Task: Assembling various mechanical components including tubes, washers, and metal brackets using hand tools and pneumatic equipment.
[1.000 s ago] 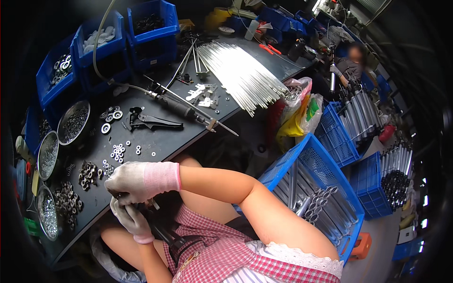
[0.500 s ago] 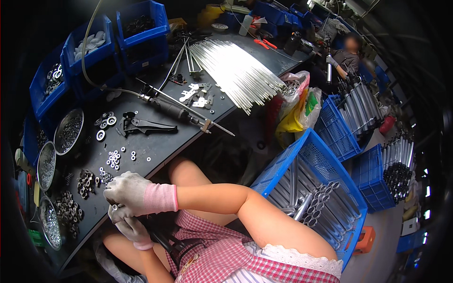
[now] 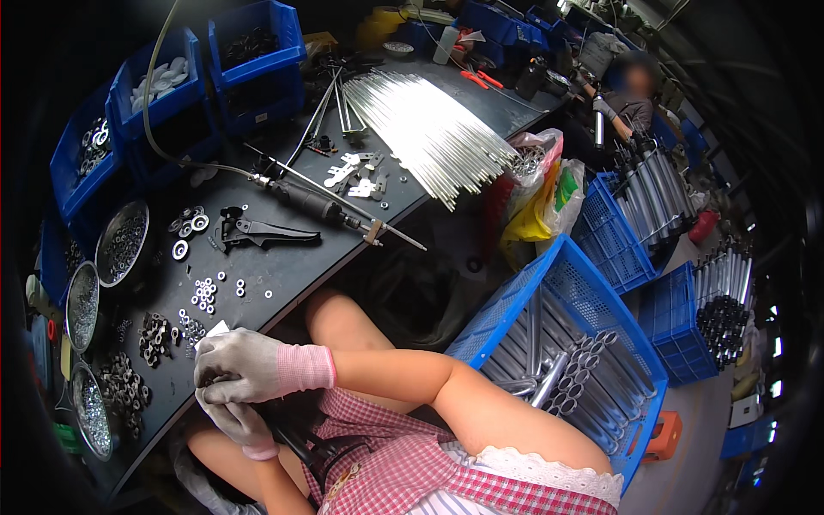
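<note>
Both gloved hands meet at the near table edge, over my lap. My right hand (image 3: 246, 366), in a grey-white glove with a pink cuff, is closed with its fingers bent down against the left. Just beneath it, my left hand (image 3: 239, 427) is closed too, its fingers mostly covered. What they hold between them is hidden. A black bar-like part (image 3: 296, 439) slants from beside the left hand to my lap. A small white piece (image 3: 220, 329) sticks out past the right hand. Beside the hands lie small metal nuts (image 3: 193, 333) and dark small fittings (image 3: 154, 335).
Metal bowls (image 3: 84, 307) of small hardware and blue bins (image 3: 167, 94) line the left. On the table are a black hand cutter (image 3: 266, 232), a power driver (image 3: 309, 204) and thin metal rods (image 3: 429, 129). A blue crate (image 3: 639, 343) of tubes stands right; a co-worker (image 3: 631, 107) sits beyond.
My right hand has shifted slightly right and down, closing over the left. The small ring seen between the hands before is now covered, and a white piece shows beyond the right hand.
</note>
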Available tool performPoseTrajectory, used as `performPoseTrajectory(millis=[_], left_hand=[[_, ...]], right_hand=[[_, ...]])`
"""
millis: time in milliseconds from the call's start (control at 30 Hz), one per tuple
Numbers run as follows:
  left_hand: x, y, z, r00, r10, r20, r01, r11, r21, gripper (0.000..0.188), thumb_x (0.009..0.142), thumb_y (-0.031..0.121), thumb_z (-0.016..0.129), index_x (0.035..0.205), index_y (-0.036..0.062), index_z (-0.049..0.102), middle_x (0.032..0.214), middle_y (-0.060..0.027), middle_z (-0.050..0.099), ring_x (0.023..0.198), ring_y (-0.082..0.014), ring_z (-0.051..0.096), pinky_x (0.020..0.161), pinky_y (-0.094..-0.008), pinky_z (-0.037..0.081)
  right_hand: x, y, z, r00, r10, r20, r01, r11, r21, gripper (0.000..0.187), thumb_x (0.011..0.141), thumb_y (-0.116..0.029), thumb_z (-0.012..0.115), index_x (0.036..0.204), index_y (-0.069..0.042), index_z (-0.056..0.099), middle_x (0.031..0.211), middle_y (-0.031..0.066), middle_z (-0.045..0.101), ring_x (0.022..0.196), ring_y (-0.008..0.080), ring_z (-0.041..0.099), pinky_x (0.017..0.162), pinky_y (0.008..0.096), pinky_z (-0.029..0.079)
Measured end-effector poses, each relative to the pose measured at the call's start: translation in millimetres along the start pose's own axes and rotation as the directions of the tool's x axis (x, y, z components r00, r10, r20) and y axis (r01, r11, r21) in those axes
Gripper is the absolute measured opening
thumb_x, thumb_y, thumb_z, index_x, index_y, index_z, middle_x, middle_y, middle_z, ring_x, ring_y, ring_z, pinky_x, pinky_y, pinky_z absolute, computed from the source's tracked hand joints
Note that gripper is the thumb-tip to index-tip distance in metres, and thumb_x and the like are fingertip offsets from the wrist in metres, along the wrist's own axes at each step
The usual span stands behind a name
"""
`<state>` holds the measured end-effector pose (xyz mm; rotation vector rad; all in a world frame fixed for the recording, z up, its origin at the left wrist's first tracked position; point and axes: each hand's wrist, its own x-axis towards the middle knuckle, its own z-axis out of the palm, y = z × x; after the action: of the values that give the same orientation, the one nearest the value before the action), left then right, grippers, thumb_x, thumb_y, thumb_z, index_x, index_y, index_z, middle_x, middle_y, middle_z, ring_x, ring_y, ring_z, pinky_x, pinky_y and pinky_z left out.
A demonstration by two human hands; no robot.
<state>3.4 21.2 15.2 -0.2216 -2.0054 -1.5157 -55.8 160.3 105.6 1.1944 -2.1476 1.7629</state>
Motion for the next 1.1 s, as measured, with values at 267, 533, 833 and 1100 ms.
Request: performPoseTrajectory(millis=[267,533,833,1100], left_hand=[[2,-2,-3,1.0,0.027,0.006,-0.027,0.994,0.107,0.043,0.101,0.031,0.039,0.123,-0.0036,0.052,0.12,-0.0146,0.054,0.108,-0.0255,0.055,0.093,-0.0362,0.045],[2,-4,0,1.0,0.004,0.003,-0.004,0.998,0.061,0.04,0.1,0.027,0.038,0.121,-0.0048,0.052,0.121,-0.0159,0.054,0.107,-0.0261,0.056,0.093,-0.0382,0.046],[4,-4,0,1.0,0.027,0.004,-0.027,0.999,0.029,0.039,0.099,0.026,0.038,0.115,-0.0049,0.055,0.123,-0.0163,0.053,0.107,-0.0272,0.056,0.093,-0.0397,0.046],[1,1,-8,0.998,0.07,-0.003,-0.07,0.995,0.065,0.039,0.102,0.025,0.036,0.121,-0.0046,0.052,0.122,-0.015,0.054,0.105,-0.0248,0.057,0.091,-0.0371,0.046]], right_hand=[[-11,0,2,0.994,0.047,-0.098,-0.033,0.99,0.137,0.023,0.082,-0.023,0.063,0.086,-0.001,0.067,0.093,0.0157,0.064,0.089,0.0323,0.062,0.082,0.0403,0.049],[-22,7,4,0.984,0.157,-0.085,-0.126,0.949,0.29,0.033,0.089,-0.026,0.059,0.108,0.001,0.064,0.116,0.0165,0.058,0.11,0.0295,0.056,0.097,0.0381,0.044],[-26,14,18,0.977,0.056,-0.205,-0.016,0.982,0.19,0.03,0.093,-0.028,0.056,0.094,-0.001,0.069,0.106,0.0117,0.063,0.1,0.0229,0.059,0.09,0.0349,0.046],[-31,8,23,0.958,0.202,-0.205,-0.11,0.915,0.388,0.033,0.092,-0.03,0.056,0.093,0.0,0.069,0.105,0.0114,0.065,0.103,0.0246,0.059,0.092,0.0361,0.045]])
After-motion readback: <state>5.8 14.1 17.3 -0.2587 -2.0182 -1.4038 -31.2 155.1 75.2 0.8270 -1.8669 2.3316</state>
